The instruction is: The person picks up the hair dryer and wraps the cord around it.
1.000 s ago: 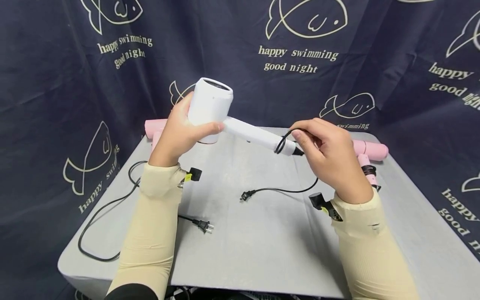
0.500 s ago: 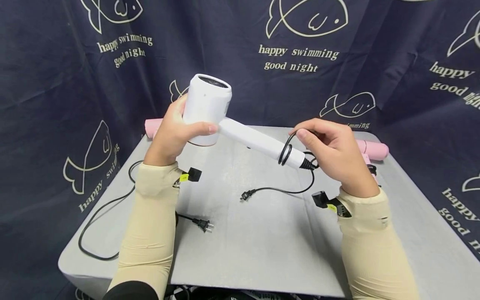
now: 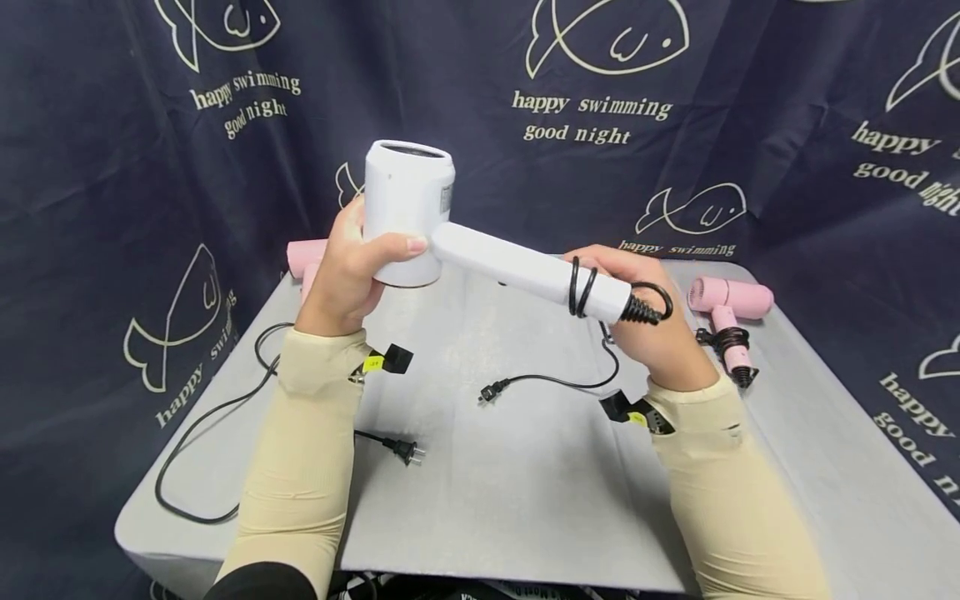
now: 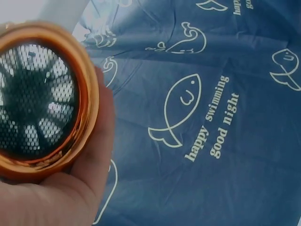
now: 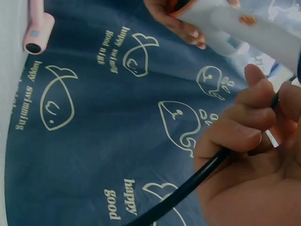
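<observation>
A white hair dryer is held up above the table, its handle slanting down to the right. My left hand grips the barrel, thumb across the front; the left wrist view shows the copper-coloured ring and mesh grille. Black cord is looped around the handle near its lower end. Behind that end is my right hand, its fingers partly hidden in the head view. In the right wrist view its curled fingers hold the cord. The cord's plug lies on the table.
A pink hair dryer with its cord wrapped round the handle lies at the back right. Another pink one is partly hidden behind my left hand. A loose black cord and a second plug lie on the grey table.
My right hand has gone from above and beside the handle's end to behind it, carrying the cord round. The hair dryer has tilted more upright and shifted slightly left.
</observation>
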`<state>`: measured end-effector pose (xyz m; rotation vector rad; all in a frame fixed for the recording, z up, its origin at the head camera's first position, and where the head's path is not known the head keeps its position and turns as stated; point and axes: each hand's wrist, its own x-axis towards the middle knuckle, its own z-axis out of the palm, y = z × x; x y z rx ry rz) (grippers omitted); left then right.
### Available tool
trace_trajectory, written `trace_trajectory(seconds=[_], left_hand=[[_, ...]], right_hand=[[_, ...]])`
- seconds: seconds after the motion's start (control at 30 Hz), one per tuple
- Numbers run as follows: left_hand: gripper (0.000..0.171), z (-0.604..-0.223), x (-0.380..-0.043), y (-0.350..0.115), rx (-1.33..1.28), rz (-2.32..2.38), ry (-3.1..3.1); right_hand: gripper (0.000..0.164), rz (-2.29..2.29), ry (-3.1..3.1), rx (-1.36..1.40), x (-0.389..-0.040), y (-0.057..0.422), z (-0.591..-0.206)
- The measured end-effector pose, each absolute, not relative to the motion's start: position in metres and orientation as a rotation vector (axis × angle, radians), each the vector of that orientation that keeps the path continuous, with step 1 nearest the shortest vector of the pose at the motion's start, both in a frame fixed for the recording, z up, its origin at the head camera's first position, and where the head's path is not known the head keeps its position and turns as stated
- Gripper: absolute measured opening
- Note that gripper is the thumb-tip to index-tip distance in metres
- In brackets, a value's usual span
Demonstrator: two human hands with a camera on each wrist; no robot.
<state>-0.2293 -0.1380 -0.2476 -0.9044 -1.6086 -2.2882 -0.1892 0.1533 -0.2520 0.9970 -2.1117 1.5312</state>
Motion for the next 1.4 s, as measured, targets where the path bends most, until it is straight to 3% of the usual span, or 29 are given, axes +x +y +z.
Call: trace_trajectory(seconds=[0.17, 0.63, 1.0, 1.4], left_hand=[[0.049, -0.247, -0.23, -0.134, -0.838, -2.274, -1.525], [0.051, -0.245, -0.233, -0.126, -0.716, -2.174, -1.343], [0.045, -0.239, -0.233, -0.126, -0.554, -2.147, -1.14], [0.053, -0.236, -0.228, -0.128, -0.378, -1.983, -1.146]], right_hand=[[0.033, 1.464, -2.215, 0.983, -0.191, 0.142, -0.256], [0.026, 1.215, -2.369, 0.85, -0.189, 0.128, -0.265], [0.021, 1.107, -2.487, 0.846, -0.209, 0.135, -0.289], [0.021, 0.726, -2.5, 0.906, -0.192, 0.132, -0.283]])
